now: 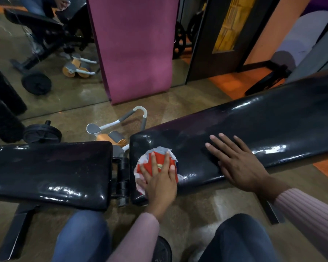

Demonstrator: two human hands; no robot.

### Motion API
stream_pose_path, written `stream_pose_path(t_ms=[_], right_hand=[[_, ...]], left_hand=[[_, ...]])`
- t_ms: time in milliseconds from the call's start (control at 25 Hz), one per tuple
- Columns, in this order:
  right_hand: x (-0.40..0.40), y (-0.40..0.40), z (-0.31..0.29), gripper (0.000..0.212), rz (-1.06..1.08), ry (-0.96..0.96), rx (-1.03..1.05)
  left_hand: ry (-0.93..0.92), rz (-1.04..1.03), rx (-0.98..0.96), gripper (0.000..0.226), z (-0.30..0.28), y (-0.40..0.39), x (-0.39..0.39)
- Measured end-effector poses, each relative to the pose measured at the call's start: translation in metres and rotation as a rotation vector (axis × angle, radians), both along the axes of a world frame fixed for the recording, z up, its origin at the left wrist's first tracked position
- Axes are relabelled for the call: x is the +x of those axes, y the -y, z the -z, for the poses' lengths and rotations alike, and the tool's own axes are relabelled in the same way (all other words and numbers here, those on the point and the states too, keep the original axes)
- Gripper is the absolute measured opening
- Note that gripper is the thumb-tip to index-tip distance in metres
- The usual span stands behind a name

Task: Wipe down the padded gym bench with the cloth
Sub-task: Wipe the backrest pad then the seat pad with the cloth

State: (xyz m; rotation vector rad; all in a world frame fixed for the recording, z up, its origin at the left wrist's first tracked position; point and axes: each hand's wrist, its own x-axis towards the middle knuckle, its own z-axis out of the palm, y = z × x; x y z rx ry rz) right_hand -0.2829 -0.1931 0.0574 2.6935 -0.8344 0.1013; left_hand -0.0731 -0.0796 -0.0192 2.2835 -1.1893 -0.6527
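Two flat hands: my left hand (159,178) presses the red-and-white crumpled cloth (155,163); the glossy black padded bench (254,125) runs toward upper right, under the resting right hand (235,159).

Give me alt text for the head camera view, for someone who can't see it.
A person's left hand presses a red and white cloth flat on the near end of a black padded bench, while the right hand rests open on the pad beside it. An orange ab roller lies on the floor behind.
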Motion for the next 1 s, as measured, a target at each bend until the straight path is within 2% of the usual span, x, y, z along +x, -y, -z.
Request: stream_pose_path(t_ms=[160, 280, 440, 520, 640, 760, 880, 1000], right_hand=[[0.037, 0.001, 0.001, 0.053, -0.002, 0.063, 0.051], [0.045, 0.002, 0.017, 0.052, -0.021, -0.017, 0.06], [0.043, 0.003, 0.02, 0.053, -0.047, -0.03, 0.046], [0.044, 0.002, 0.02, 0.053, -0.042, -0.001, 0.043], [0.043, 0.001, 0.021, 0.052, -0.052, 0.02, 0.042], [0.042, 0.002, 0.021, 0.052, -0.074, 0.012, 0.016], [0.042, 0.002, 0.023, 0.052, -0.08, 0.015, 0.022], [0.042, 0.003, 0.023, 0.052, -0.092, 0.025, 0.015]], left_hand=[[-0.042, 0.036, 0.033, 0.048, 0.002, 0.048, 0.044], [-0.043, -0.034, 0.011, 0.056, 0.012, 0.038, 0.056], [0.016, 0.015, -0.05, 0.069, 0.019, -0.02, 0.009], [0.074, 0.079, -0.06, 0.065, 0.018, -0.03, -0.008], [0.095, 0.128, -0.05, 0.06, 0.014, 0.012, 0.016], [0.014, 0.063, -0.043, 0.057, 0.016, 0.047, 0.062], [-0.024, -0.011, -0.045, 0.056, 0.027, 0.024, 0.063], [0.076, 0.044, 0.01, 0.063, 0.018, -0.014, 0.021]])
